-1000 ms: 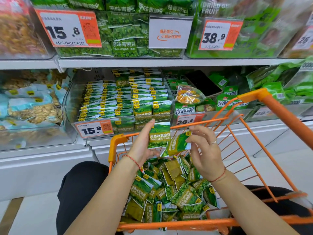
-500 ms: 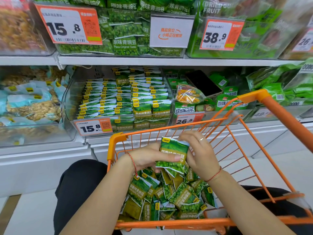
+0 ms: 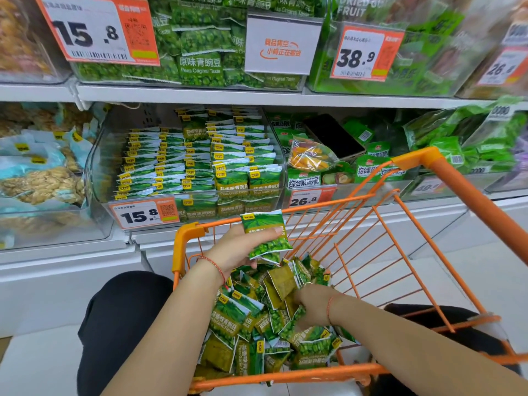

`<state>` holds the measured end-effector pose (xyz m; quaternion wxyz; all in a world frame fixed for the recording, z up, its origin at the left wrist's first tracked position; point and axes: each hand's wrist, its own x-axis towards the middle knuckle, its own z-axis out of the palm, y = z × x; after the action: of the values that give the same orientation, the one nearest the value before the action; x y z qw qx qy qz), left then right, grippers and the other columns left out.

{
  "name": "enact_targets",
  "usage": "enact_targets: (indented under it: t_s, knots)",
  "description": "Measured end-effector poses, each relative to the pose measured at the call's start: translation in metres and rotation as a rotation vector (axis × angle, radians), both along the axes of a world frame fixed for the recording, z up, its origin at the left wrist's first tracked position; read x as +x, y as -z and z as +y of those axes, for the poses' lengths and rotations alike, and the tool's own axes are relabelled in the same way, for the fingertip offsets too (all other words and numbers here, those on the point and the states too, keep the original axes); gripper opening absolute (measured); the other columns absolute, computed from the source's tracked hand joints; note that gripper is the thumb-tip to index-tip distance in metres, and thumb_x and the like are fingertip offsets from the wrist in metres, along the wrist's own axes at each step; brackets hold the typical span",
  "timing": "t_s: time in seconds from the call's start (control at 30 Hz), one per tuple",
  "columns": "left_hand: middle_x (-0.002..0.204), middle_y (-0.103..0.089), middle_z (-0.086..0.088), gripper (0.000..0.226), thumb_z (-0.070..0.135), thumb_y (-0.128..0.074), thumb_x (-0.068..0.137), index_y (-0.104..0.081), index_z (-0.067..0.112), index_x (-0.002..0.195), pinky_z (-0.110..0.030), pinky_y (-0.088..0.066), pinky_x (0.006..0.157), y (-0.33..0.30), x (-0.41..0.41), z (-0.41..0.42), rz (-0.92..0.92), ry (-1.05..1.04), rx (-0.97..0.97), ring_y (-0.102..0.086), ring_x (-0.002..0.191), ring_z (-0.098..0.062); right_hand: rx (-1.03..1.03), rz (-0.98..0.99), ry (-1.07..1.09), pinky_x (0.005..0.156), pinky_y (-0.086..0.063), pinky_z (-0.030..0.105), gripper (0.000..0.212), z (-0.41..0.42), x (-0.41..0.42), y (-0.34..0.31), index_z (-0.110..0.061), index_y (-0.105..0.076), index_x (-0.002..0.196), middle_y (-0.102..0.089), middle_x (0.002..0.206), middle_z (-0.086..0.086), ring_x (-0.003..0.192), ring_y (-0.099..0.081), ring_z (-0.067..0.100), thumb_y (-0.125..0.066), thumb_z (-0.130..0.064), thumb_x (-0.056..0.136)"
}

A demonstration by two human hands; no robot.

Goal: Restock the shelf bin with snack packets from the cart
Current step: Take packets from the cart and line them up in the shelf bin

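Clearly the job is well under way: the bin (image 3: 97, 178) beyond the hands already shows neat rows of packets, with room left at its back-left. The left hand (image 3: 237, 250) grips a small stack of packets (image 3: 267, 235); the right hand (image 3: 310, 307) digs into the pile (image 3: 257, 332) in the cart (image 3: 188, 235), its fingers hidden. Plenty remains.

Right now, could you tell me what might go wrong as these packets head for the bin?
1. The left hand grips a small stack of packets by one side; one could slip out.
2. The shelf bin holds tidy upright rows; a careless push might topple them.
3. The right hand digs among loose packets and could crush some.
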<state>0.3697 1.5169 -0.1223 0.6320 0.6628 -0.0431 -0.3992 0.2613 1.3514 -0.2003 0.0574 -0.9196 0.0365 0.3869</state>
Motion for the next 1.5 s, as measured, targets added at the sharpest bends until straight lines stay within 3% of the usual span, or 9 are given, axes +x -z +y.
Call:
enact_targets:
  t_s: [0.13, 0.3, 0.6, 0.73, 0.83, 1.07, 1.3, 1.4, 1.5]
  knots:
    - [0.11, -0.064, 0.0, 0.024, 0.038, -0.073, 0.08, -0.061, 0.023, 0.095, -0.027, -0.043, 0.057, -0.002, 0.0, 0.0, -0.043, 0.063, -0.017, -0.053, 0.099, -0.016, 0.082, 0.008, -0.03, 0.074, -0.047, 0.032, 0.042, 0.004, 0.003, 0.0, -0.017, -0.056, 0.114, -0.059, 0.102, 0.003, 0.097, -0.056, 0.025, -0.073, -0.035, 0.08]
    - [0.107, -0.068, 0.002, 0.02, 0.036, -0.071, 0.083, -0.064, 0.022, 0.096, -0.025, -0.043, 0.057, -0.004, -0.004, -0.001, -0.066, 0.08, -0.02, -0.055, 0.093, -0.014, 0.109, 0.073, -0.043, 0.088, -0.047, 0.033, 0.044, 0.008, 0.004, -0.002, -0.013, -0.06, 0.122, -0.062, 0.12, 0.006, 0.108, -0.058, 0.026, -0.072, -0.023, 0.082]
    - [0.096, -0.058, 0.008, 0.031, 0.022, -0.072, 0.078, -0.042, 0.023, 0.087, -0.033, -0.039, 0.063, -0.014, -0.01, -0.003, 0.085, -0.106, -0.236, -0.052, 0.091, -0.015, 0.24, -0.178, 0.207, 0.075, -0.05, 0.033, 0.019, -0.013, 0.014, -0.037, -0.015, -0.06, 0.098, -0.064, 0.096, 0.008, 0.084, -0.061, 0.022, -0.042, -0.009, 0.094]
    - [0.09, -0.068, 0.001, 0.054, 0.025, -0.08, 0.069, -0.058, 0.005, 0.115, -0.028, -0.045, 0.054, -0.016, -0.008, 0.0, 0.097, -0.216, -0.335, -0.06, 0.081, -0.016, 0.668, -0.47, 0.597, 0.045, -0.033, 0.018, 0.017, -0.015, 0.015, -0.073, -0.007, -0.048, 0.08, -0.043, 0.06, -0.004, 0.041, -0.038, 0.003, -0.043, -0.003, 0.096]
    - [0.097, -0.065, -0.003, 0.038, 0.024, -0.074, 0.075, -0.063, 0.008, 0.107, -0.025, -0.051, 0.051, -0.018, -0.005, 0.003, 0.15, -0.293, -0.459, -0.061, 0.082, -0.016, 0.923, -0.731, 0.848, 0.042, -0.036, 0.023, 0.018, -0.017, 0.015, -0.09, -0.012, -0.05, 0.078, -0.035, 0.056, -0.001, 0.032, -0.038, 0.008, -0.05, -0.004, 0.094]
    - [0.094, -0.069, -0.008, 0.028, 0.024, -0.06, 0.081, -0.063, 0.008, 0.104, -0.037, -0.048, 0.09, -0.021, -0.002, 0.006, 0.224, -0.341, -0.55, -0.062, 0.095, -0.023, 1.385, -0.886, 1.214, 0.056, -0.056, 0.025, 0.045, -0.016, 0.018, -0.095, -0.029, -0.048, 0.107, -0.038, 0.073, 0.008, 0.065, -0.056, 0.022, -0.049, 0.013, 0.09]
    - [0.133, -0.054, -0.017, 0.095, 0.029, -0.087, 0.062, -0.037, -0.01, 0.133, -0.047, -0.036, 0.108, -0.013, -0.007, 0.001, 0.227, -0.237, -0.563, -0.049, 0.127, -0.025, 1.117, -0.869, 1.192, 0.06, -0.058, 0.021, 0.061, -0.002, 0.017, -0.086, -0.002, -0.03, 0.145, -0.06, 0.098, 0.025, 0.062, -0.07, 0.018, -0.056, 0.007, 0.09]
    - [0.113, -0.066, -0.006, 0.056, 0.02, -0.084, 0.068, -0.053, -0.007, 0.107, -0.046, -0.027, 0.113, -0.011, -0.011, -0.003, 0.234, -0.23, -0.51, -0.048, 0.126, -0.023, 1.164, -0.819, 1.185, 0.059, -0.057, 0.019, 0.061, 0.005, 0.017, -0.083, 0.001, -0.026, 0.144, -0.061, 0.083, 0.025, 0.06, -0.07, 0.015, -0.054, 0.008, 0.09]
    - [0.096, -0.073, -0.005, 0.025, 0.011, -0.066, 0.077, -0.063, -0.003, 0.097, -0.043, -0.03, 0.113, -0.013, -0.016, -0.003, 0.201, -0.227, -0.469, -0.057, 0.113, -0.021, 1.191, -0.774, 1.08, 0.061, -0.057, 0.021, 0.023, 0.007, 0.016, -0.085, 0.005, -0.049, 0.111, -0.054, 0.084, 0.031, 0.068, -0.072, 0.019, -0.055, 0.009, 0.089]
